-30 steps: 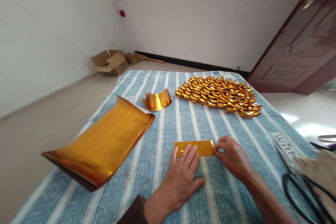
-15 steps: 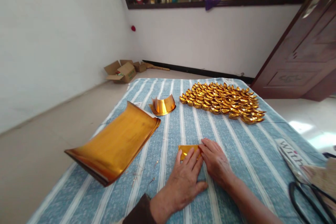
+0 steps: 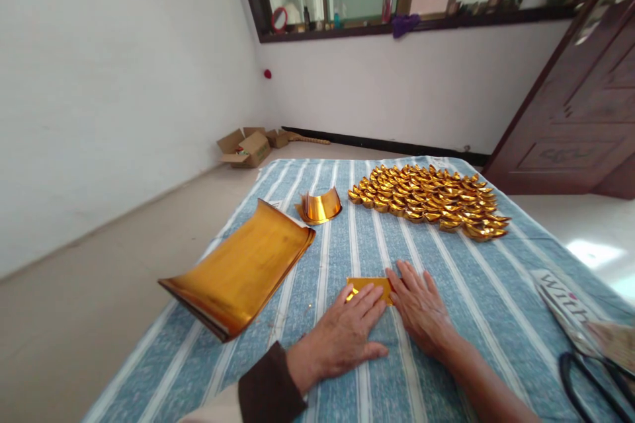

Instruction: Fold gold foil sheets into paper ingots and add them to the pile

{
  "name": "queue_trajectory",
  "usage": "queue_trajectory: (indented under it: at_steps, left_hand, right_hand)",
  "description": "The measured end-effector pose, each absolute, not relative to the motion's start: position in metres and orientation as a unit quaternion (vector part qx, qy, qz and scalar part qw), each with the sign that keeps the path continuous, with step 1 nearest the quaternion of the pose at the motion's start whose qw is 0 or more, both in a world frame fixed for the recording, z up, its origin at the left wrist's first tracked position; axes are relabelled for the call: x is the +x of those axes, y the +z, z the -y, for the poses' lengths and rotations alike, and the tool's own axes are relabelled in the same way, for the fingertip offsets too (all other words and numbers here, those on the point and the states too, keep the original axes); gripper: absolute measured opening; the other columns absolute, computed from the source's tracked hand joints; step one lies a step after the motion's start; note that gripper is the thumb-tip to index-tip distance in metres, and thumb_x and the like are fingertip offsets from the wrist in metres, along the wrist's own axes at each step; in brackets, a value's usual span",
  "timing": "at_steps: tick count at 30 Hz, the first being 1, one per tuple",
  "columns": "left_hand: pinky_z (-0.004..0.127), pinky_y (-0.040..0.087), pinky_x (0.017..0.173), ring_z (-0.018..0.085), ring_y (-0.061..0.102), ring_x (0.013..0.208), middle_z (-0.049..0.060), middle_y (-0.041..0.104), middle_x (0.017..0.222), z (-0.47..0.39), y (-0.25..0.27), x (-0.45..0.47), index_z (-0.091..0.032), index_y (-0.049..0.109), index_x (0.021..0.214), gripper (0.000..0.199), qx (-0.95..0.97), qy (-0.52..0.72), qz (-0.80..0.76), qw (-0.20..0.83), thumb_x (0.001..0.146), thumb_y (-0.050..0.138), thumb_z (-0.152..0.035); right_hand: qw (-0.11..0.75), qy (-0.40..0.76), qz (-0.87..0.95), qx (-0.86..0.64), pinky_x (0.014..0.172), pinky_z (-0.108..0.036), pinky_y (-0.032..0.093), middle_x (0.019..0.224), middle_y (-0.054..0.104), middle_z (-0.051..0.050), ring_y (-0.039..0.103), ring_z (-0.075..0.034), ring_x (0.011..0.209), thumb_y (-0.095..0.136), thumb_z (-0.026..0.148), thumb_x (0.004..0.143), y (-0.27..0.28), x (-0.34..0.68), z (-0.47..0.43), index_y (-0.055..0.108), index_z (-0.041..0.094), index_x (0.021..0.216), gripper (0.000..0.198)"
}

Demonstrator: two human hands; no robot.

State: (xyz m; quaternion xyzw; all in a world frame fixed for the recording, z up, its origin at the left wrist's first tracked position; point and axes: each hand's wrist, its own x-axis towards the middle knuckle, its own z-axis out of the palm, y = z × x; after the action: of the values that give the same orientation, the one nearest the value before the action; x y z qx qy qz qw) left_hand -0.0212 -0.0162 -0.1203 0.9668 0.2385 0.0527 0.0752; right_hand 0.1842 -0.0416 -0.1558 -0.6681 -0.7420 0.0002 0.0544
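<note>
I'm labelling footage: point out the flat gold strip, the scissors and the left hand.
Flat gold strip [image 3: 360, 281], head view: far edge.
Scissors [image 3: 581, 344], head view: blades near pivot.
Left hand [image 3: 342, 337], head view: back.

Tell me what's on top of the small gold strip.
The left hand has its fingers over the near part of the gold strip; those of the right hand cover its right end. The surface beneath them is hidden.
</note>
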Motion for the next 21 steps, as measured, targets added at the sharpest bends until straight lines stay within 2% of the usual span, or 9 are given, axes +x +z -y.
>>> queue_trajectory:
  at_steps: [6,12,21]
  left_hand:
    - [0.053,0.023,0.112,0.029,0.031,0.141,0.015,0.037,0.151,0.010,-0.107,-0.041,-0.016,0.039,0.142,0.064,0.969,-0.005,-0.237,0.062,0.092,0.046,-0.055]
    - [0.058,0.025,0.110,0.031,0.028,0.142,0.015,0.033,0.153,0.008,-0.095,-0.056,-0.021,0.042,0.140,0.056,0.962,-0.052,-0.267,0.040,0.093,0.051,-0.048]
    - [0.059,0.028,0.107,0.032,0.031,0.140,0.014,0.035,0.152,0.007,-0.097,-0.075,-0.026,0.049,0.135,0.045,0.955,-0.028,-0.296,-0.021,0.093,0.052,-0.044]
  right_hand:
    - [0.044,0.012,0.739,-0.672,0.111,-0.054,0.023,0.154,0.032,-0.010,0.026,-0.027,0.143,0.029,0.027,0.098,-0.147,0.182,0.041,0.039,0.023,0.145,0.048]
    - [0.042,0.016,0.741,-0.670,0.111,-0.055,0.024,0.154,0.031,-0.011,0.026,-0.028,0.143,0.029,0.025,0.097,-0.145,0.181,0.040,0.038,0.022,0.145,0.049]
    - [0.063,0.014,0.745,-0.664,0.111,-0.055,0.022,0.154,0.032,-0.011,0.025,-0.028,0.143,0.029,0.022,0.096,-0.153,0.184,0.039,0.038,0.023,0.145,0.049]
